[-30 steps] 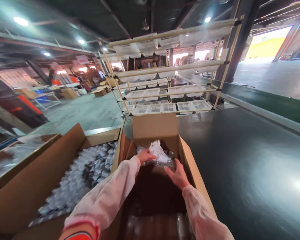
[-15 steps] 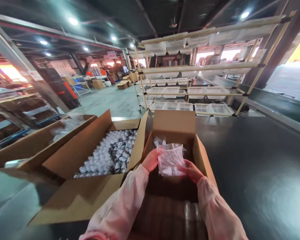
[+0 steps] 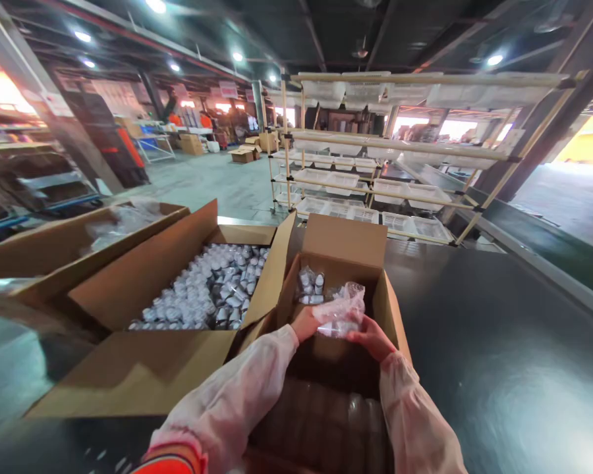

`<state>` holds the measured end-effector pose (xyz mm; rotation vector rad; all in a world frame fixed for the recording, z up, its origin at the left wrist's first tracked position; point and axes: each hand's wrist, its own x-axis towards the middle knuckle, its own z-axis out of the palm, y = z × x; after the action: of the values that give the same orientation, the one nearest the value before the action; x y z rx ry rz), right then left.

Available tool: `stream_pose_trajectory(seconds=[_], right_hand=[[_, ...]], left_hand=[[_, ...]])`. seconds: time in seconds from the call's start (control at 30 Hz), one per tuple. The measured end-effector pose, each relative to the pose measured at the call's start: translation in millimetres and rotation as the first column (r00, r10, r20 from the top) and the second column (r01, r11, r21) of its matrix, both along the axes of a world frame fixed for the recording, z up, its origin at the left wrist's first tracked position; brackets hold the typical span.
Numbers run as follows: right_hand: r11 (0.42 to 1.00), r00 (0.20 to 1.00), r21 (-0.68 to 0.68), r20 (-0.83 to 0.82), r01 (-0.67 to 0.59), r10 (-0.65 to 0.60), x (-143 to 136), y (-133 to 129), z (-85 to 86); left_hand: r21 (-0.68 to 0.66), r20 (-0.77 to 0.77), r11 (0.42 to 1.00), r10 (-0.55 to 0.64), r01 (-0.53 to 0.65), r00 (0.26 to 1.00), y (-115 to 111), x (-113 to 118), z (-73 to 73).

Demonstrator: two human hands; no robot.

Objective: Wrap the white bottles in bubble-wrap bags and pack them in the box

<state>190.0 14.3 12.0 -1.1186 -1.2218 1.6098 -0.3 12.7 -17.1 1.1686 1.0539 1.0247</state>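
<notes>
Head view: plastic bag (image 3: 346, 306), spread flat earlier, now tilted, left hand (image 3: 305, 324) and right hand (image 3: 374, 338) fingers gripping it, more bottles (image 3: 319, 284) showing in carton (image 3: 346, 241).

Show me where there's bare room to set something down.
Dark surface lies bare right of the rightmost carton, reaching toward the shelving rack. Crowded: the neighbouring carton, heaped with small containers, and the rightmost carton's far half, where the left hand and right hand hold clear plastic near small white items.
</notes>
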Motion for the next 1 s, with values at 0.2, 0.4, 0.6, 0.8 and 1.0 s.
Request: stream_pose_trajectory(seconds=[0.2, 0.4, 0.6, 0.8, 1.0], right_hand=[[0.996, 0.99, 0.044, 0.118, 0.073, -0.078, -3, 3, -4.5], [0.995, 0.987, -0.028, 0.133, 0.094, -0.09, -3, 3, -10.7], [0.989, 0.988, 0.131, 0.126, 0.071, -0.088, -8, 2, -1.4], [0.976, 0.953, 0.145, 0.23, 0.164, -0.194, -9, 9, -15.6], [0.967, 0.922, 0.255, 0.371, 0.014, -0.111, -11, 8, -18.3]], left_hand=[[0.063, 0.089, 0.995, -0.087, 0.081, 0.992, 6, -13, 1.3], [0.157, 0.103, 0.98, -0.143, 0.126, 0.984, 12, -11, 4.8], [-0.054, 0.251, 0.994, -0.084, 0.1, 0.964, 11, -16, 2.3], [0.173, 0.241, 0.981, -0.128, 0.087, 0.962, 9, -18, 14.7], [0.035, -0.128, 0.993, 0.117, -0.114, 0.985, 11, -16, 12.3]])
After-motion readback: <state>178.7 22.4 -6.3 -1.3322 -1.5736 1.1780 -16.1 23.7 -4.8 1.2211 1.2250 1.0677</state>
